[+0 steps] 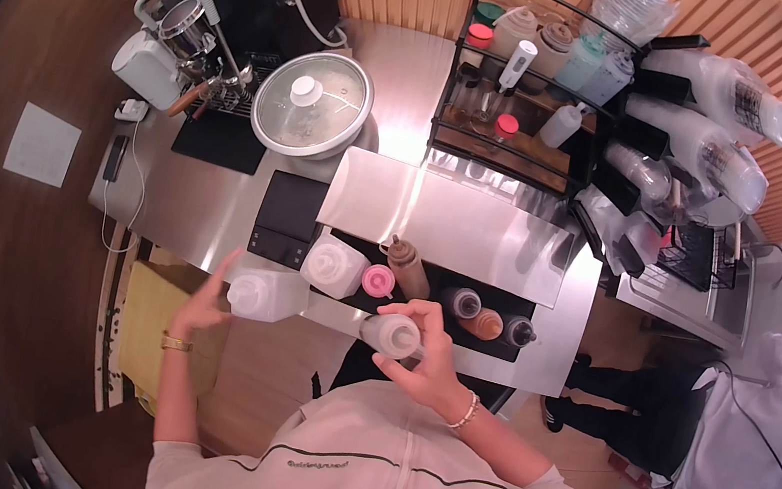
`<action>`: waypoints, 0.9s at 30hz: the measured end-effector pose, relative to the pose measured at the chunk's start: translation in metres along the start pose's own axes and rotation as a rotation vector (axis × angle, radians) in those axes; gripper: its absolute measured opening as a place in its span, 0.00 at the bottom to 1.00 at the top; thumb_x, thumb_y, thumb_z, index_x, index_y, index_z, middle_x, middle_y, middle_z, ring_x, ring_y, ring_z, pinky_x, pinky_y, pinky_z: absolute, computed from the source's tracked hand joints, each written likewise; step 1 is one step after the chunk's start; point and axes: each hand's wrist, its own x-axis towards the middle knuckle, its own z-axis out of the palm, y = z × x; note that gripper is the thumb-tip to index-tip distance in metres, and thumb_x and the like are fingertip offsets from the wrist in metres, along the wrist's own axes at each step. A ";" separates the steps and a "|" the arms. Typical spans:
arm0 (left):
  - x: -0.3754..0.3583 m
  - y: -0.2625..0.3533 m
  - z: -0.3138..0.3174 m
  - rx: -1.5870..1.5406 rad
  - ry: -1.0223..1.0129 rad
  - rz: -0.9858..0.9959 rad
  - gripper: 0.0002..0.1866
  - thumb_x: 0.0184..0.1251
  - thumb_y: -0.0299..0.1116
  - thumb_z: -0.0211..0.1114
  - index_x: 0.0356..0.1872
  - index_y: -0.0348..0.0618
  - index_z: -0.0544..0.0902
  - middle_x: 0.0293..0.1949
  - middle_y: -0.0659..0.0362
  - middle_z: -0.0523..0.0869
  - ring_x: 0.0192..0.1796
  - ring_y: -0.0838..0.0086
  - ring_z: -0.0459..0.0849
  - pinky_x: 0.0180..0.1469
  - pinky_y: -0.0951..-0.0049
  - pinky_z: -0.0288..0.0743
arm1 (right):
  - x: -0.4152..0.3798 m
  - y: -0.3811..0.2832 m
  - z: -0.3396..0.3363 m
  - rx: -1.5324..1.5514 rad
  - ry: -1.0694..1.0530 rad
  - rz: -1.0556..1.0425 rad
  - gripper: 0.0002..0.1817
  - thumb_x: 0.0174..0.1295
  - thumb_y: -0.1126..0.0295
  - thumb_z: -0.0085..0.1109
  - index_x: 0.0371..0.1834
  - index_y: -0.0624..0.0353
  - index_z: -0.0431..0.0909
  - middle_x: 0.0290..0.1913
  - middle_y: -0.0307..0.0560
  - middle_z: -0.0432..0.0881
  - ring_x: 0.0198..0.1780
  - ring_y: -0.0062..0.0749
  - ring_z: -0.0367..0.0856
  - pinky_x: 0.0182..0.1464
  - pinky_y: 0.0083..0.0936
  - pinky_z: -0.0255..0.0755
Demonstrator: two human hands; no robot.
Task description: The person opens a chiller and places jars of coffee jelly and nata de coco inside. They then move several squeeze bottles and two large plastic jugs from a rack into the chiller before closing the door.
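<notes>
A clear, round plastic bottle [395,337] is gripped by the bent fingers and thumb of the right hand [427,356], over the near edge of a smooth, shiny steel counter [551,355]. Its round top is pointed up, so its long axis is seen almost end-on. The left hand [203,303] is held open beside a cloudy white, boxy plastic jug [272,297]; whether that is touched cannot be told. Farther off, a round, see-through lid [333,125] is seen.

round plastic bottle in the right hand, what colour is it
Translucent whitish: the round plastic bottle in the right hand, best seen in the head view.
</notes>
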 end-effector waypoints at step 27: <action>0.544 0.355 0.076 0.241 -0.085 0.628 0.46 0.52 0.37 0.80 0.71 0.37 0.66 0.67 0.47 0.75 0.69 0.62 0.74 0.69 0.64 0.70 | -0.109 -0.018 -0.071 -0.115 0.981 -0.290 0.39 0.53 0.54 0.74 0.59 0.65 0.65 0.43 0.59 0.82 0.44 0.37 0.82 0.50 0.33 0.75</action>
